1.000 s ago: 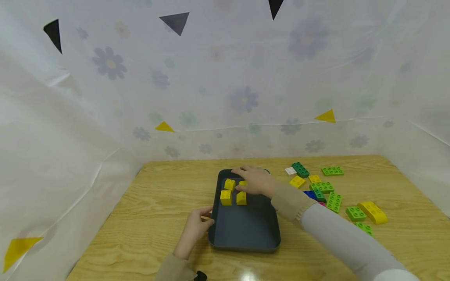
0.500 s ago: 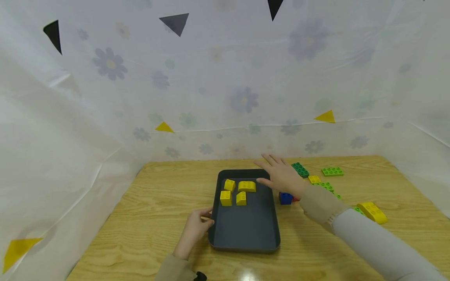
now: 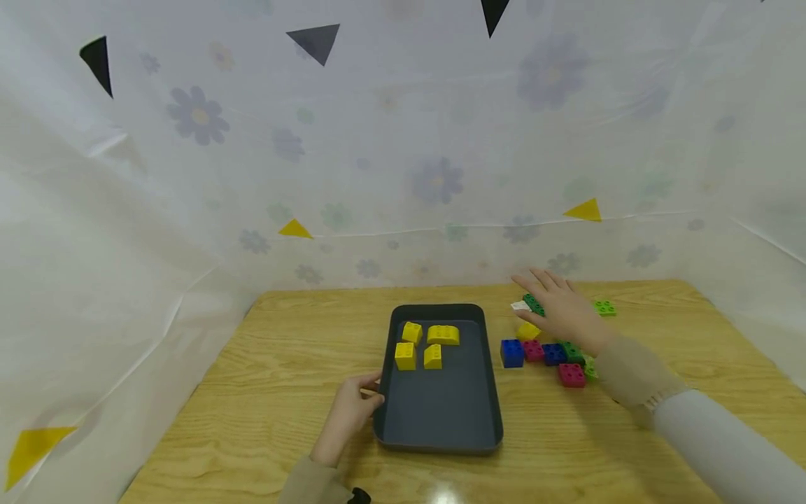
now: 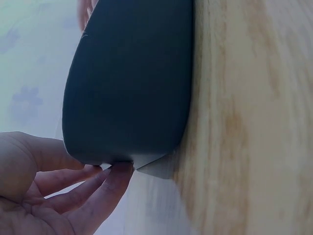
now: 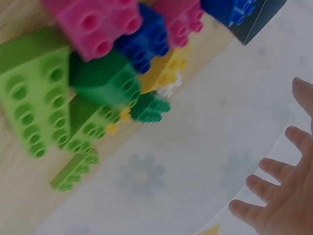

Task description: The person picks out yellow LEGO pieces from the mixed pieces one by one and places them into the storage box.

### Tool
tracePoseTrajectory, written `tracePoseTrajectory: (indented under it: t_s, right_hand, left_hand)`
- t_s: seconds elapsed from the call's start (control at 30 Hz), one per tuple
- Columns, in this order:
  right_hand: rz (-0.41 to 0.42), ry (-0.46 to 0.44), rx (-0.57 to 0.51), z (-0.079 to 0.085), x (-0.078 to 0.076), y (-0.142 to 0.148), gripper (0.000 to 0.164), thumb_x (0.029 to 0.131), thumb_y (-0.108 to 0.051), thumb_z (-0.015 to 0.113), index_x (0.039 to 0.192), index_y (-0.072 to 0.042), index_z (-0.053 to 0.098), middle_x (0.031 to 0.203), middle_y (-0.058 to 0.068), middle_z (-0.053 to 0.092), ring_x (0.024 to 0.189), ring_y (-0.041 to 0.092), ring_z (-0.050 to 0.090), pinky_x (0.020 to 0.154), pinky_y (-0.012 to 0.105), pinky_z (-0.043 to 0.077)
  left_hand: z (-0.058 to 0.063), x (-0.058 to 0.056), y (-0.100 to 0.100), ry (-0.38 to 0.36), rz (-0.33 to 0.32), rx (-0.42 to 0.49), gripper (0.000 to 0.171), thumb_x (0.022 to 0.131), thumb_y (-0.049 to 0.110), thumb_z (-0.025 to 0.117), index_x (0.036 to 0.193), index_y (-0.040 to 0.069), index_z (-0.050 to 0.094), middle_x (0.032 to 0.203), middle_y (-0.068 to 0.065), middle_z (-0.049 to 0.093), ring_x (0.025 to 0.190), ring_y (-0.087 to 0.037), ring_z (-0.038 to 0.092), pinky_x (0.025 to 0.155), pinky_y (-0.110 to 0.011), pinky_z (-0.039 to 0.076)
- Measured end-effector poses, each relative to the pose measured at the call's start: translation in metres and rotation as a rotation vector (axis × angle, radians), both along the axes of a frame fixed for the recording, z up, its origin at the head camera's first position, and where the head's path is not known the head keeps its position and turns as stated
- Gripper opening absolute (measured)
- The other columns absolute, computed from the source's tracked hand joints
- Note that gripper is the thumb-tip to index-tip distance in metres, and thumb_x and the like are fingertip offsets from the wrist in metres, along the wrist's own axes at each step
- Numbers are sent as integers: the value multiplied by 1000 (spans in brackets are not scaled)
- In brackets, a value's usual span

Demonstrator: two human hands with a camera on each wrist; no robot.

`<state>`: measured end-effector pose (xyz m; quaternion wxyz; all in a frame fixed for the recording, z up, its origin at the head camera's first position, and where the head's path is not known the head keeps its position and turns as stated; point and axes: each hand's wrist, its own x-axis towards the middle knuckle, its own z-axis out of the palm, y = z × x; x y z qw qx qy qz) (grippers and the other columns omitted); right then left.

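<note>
My left hand [image 3: 350, 409] holds the left side of a dark grey rectangular tray [image 3: 441, 413], with the thumb and fingers at its wall. The left wrist view shows this hand [image 4: 63, 191] and the tray [image 4: 127, 83] close up. Inside the tray's far half sit a yellow arched brick [image 3: 443, 335], a slanted yellow brick [image 3: 432, 356] and two blocky yellow bricks [image 3: 405, 355]. My right hand [image 3: 563, 311] is spread above the loose bricks on the right, with nothing in it. It partly hides them.
Loose toy bricks lie right of the tray: a blue brick [image 3: 512, 353], pink bricks [image 3: 571, 375], a yellow brick [image 3: 528, 331], a white brick [image 3: 520, 306] and several green ones, including a light green brick [image 5: 36, 93]. A flowered curtain [image 3: 403, 140] hangs behind the wooden table [image 3: 264, 364].
My right hand has let go of the yellow arched brick in the tray and moved right, over the loose bricks, with its fingers spread. The left hand and the tray have stayed put.
</note>
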<state>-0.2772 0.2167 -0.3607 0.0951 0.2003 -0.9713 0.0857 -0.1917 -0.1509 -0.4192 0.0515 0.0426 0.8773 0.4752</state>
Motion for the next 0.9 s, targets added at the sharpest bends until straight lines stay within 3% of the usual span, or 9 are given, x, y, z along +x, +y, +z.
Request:
tracePoseTrajectory:
  t_s: [0.17,0.4,0.6,0.9]
  right_hand:
    - [-18,16,-12,0,3,25,65,90,-36,57,144,-9,31,145,30,25,129,52,25,104,67,21]
    - [-95,-67,-78,-2,12,54,69,92,-45,50,146,-8,26,144,34,20,127,56,23,99,71,21]
    - [-133,-97,-90,-10,20,77,73,91,-51,47,144,-5,26,142,36,22,123,57,26,93,71,28]
    - [-200,-198,-63,-24,34,110,64,87,-28,60,132,12,38,127,44,31,111,59,35,85,68,37]
  left_hand:
    - [1,0,0,5,2,-4,44,82,-6,59,126,-5,54,100,-24,63,74,-18,61,58,-28,52]
    - [2,0,1,2,7,-3,44,82,-6,59,126,-5,54,100,-23,63,75,-18,61,58,-28,53]
    - [2,0,1,2,4,6,44,82,-6,58,126,-6,54,100,-24,62,75,-18,61,58,-29,53]
    - [1,1,1,12,0,1,44,82,-6,58,126,-6,54,99,-23,63,73,-17,60,57,-27,52]
